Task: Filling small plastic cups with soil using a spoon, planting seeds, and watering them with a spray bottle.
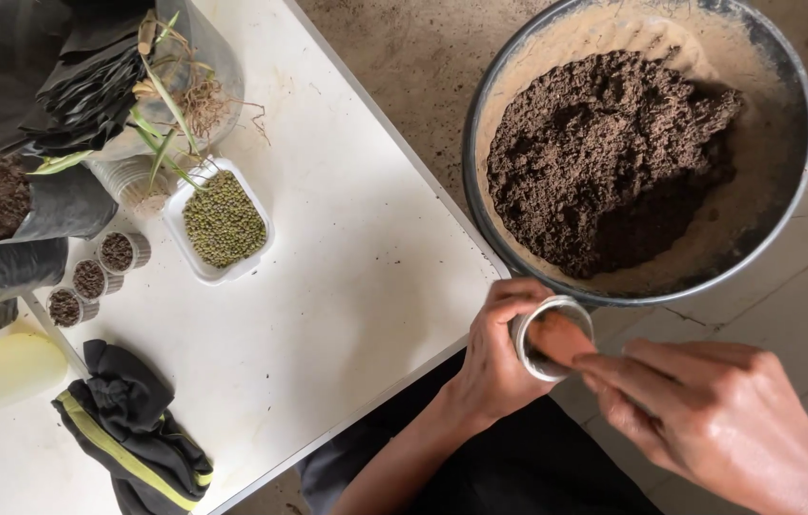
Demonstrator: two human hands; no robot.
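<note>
Head view, white table, concrete floor (dusty)

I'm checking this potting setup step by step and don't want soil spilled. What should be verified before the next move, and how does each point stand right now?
1. Small clear cup firmly held: ok, the left hand wraps around its side.
2. Right hand at the cup: ok, its fingers touch the cup's mouth.
3. Cup fill level: cannot tell, the fingers hide part of the opening; some brown soil shows inside.
4. Soil supply: ok, the big basin holds a dark soil heap.
5. Cup over a catching surface: not ok, it sits off the white table, beside the basin's rim, above the lap.
6. Green beans in the white tray: ok, on the table.
</note>
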